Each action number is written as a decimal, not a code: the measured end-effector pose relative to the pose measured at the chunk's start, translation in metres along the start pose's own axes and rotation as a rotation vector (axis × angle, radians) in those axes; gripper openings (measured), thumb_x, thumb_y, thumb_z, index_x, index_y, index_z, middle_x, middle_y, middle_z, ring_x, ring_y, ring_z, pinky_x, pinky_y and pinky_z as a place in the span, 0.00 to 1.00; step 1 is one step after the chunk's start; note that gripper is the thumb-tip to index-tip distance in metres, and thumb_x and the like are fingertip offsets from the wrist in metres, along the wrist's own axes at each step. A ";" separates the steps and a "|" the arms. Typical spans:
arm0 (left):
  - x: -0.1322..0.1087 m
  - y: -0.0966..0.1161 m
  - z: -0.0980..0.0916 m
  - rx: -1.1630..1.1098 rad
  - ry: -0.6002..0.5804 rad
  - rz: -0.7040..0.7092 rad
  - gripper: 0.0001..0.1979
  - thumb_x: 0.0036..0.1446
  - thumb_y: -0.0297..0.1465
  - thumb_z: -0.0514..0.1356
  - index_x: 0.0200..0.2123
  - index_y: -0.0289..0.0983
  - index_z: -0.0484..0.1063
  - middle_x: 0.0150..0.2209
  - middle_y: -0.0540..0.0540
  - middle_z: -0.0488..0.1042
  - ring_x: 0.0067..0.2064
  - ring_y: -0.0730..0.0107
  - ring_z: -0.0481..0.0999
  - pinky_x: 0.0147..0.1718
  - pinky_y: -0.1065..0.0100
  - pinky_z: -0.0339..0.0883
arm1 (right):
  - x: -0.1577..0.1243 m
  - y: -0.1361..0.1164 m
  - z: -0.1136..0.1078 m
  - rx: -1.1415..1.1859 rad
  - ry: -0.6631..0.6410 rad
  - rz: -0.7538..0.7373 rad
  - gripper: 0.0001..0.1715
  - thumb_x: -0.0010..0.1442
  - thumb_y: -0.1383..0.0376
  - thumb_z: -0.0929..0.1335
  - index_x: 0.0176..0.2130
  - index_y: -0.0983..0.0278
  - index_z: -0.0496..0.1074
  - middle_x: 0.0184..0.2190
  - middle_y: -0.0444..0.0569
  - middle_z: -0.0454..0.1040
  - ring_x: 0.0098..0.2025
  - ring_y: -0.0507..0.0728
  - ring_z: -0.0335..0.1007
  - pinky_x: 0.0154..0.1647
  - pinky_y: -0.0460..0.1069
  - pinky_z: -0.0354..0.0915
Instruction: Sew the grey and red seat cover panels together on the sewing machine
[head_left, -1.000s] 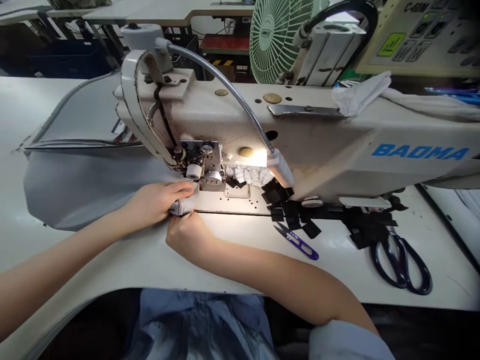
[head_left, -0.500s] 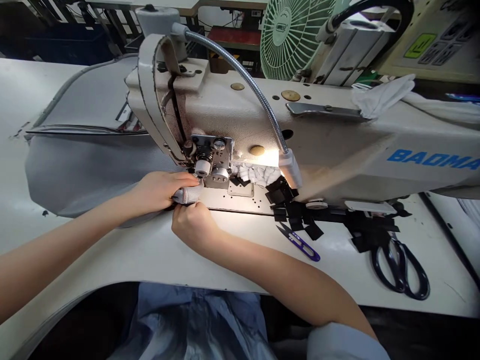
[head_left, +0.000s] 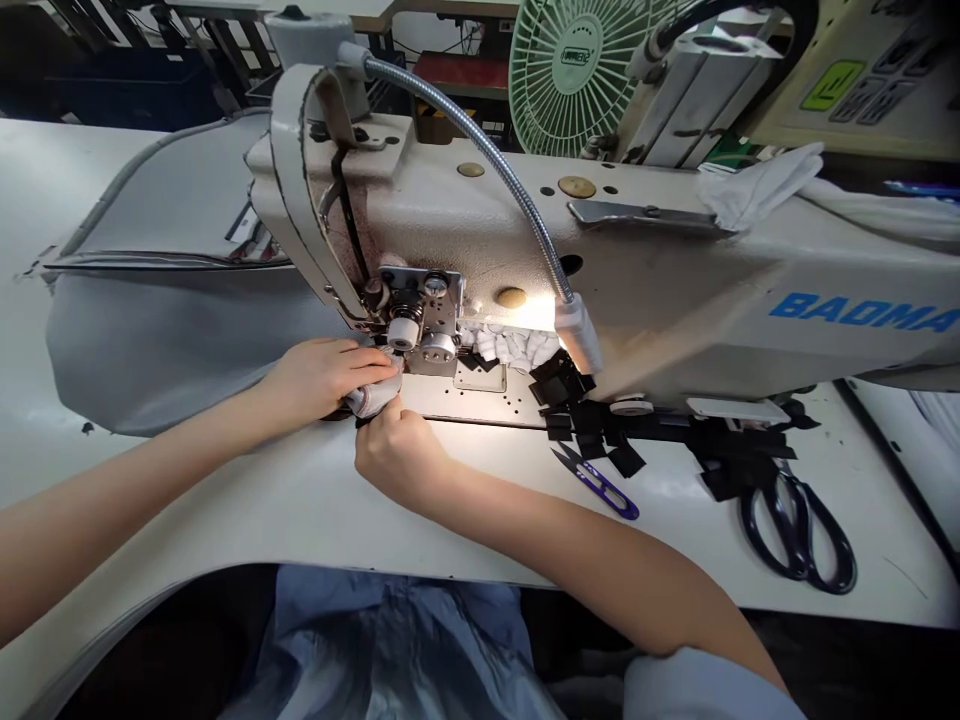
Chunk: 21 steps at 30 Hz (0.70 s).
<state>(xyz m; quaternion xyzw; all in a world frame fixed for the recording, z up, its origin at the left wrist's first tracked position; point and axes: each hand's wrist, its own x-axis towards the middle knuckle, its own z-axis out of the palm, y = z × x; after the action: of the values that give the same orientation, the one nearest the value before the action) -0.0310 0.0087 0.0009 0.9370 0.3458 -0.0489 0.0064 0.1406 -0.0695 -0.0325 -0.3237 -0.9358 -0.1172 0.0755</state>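
Scene: A person holds grey fabric (head_left: 165,340) at the presser foot (head_left: 409,335) of a BAOMA sewing machine (head_left: 660,290).
Left hand: The left hand (head_left: 319,378) lies flat on the cloth. Its fingers are curled over a rolled edge (head_left: 371,398) and grip it from above, just below the foot.
Right hand: The right hand (head_left: 397,450) meets the roll from the near side. It is closed, and its fingers seem to pinch the fold, though the fingertips are hidden under the hand.
Where the cloth lies: The bulk spreads left of the machine head on the table (head_left: 300,510). Only the rolled edge reaches the needle plate (head_left: 465,395).
Why held so: Two hands on one short stretch probably keep the fold tight and lined up at the foot. The loose bulk sits left, where it does not drag.
Light: The gooseneck lamp (head_left: 577,330) is bent low, so its glow falls on the plate.
Tools: Thread snips (head_left: 600,483) lie near the right forearm. The large scissors (head_left: 799,535) are well apart to the right, and black scraps (head_left: 592,425) are strewn between them along the machine base.
Edges: The table's front edge curves in toward the person, and both forearms cross it. The machine arm overhangs the fingers closely.
Open room: Bare table lies left of and in front of the hands. To the right the scraps and snips crowd the way, and overhead there is little clearance.
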 end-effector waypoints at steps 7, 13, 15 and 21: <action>0.005 -0.009 0.010 0.023 0.029 0.011 0.25 0.67 0.21 0.46 0.60 0.45 0.70 0.59 0.50 0.74 0.52 0.63 0.73 0.45 0.63 0.64 | 0.008 0.001 0.002 -0.006 0.002 0.031 0.16 0.57 0.80 0.60 0.29 0.74 0.76 0.27 0.67 0.78 0.36 0.69 0.78 0.18 0.48 0.53; 0.009 -0.011 0.015 -0.002 0.051 -0.003 0.25 0.62 0.18 0.49 0.56 0.42 0.74 0.56 0.49 0.77 0.51 0.62 0.74 0.46 0.62 0.64 | 0.007 0.002 0.002 0.013 -0.022 0.064 0.14 0.57 0.80 0.61 0.30 0.75 0.76 0.28 0.68 0.79 0.34 0.67 0.76 0.18 0.47 0.54; 0.009 -0.011 0.017 -0.007 0.070 0.003 0.25 0.60 0.17 0.50 0.53 0.41 0.76 0.53 0.48 0.78 0.50 0.62 0.75 0.44 0.62 0.64 | 0.007 0.002 0.002 0.027 -0.034 0.066 0.15 0.57 0.80 0.61 0.30 0.74 0.76 0.28 0.67 0.79 0.35 0.67 0.76 0.19 0.47 0.54; 0.016 -0.018 0.013 0.055 0.133 0.001 0.23 0.61 0.18 0.51 0.49 0.42 0.79 0.32 0.50 0.78 0.37 0.68 0.73 0.37 0.67 0.60 | 0.016 0.013 -0.004 0.114 -0.186 0.098 0.19 0.57 0.81 0.60 0.34 0.75 0.78 0.30 0.66 0.80 0.36 0.66 0.76 0.20 0.48 0.58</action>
<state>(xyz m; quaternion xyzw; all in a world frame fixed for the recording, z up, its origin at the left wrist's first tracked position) -0.0324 0.0322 -0.0136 0.9383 0.3433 0.0042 -0.0422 0.1370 -0.0513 -0.0228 -0.3737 -0.9270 -0.0295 0.0125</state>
